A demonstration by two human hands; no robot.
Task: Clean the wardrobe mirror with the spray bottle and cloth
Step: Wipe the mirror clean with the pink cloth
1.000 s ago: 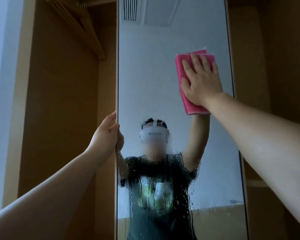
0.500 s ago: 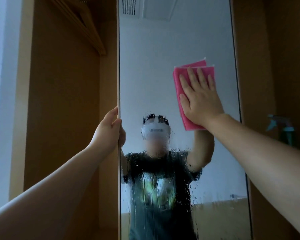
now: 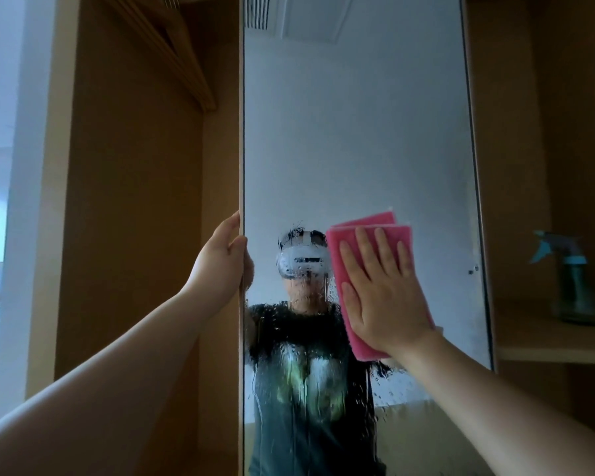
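Observation:
The tall wardrobe mirror (image 3: 358, 132) fills the middle of the view, and its lower half is wet with droplets and runs. My right hand (image 3: 382, 290) lies flat with straight fingers on a folded pink cloth (image 3: 340, 242), pressing it against the glass at mid height. My left hand (image 3: 220, 266) grips the mirror door's left edge, fingers wrapped round the rim. A spray bottle (image 3: 571, 280) with a teal trigger head stands on a shelf to the right of the mirror.
A wooden shelf (image 3: 557, 341) inside the wardrobe carries the bottle at right. To the left, the open wardrobe bay (image 3: 134, 235) has a slanted wooden hanger rail (image 3: 182, 67) near the top. A bright room shows at the far left.
My right hand has slid the pink cloth down the glass from the upper part to mid height. The view has tilted down, bringing the spray bottle into sight. My left hand keeps its grip on the edge.

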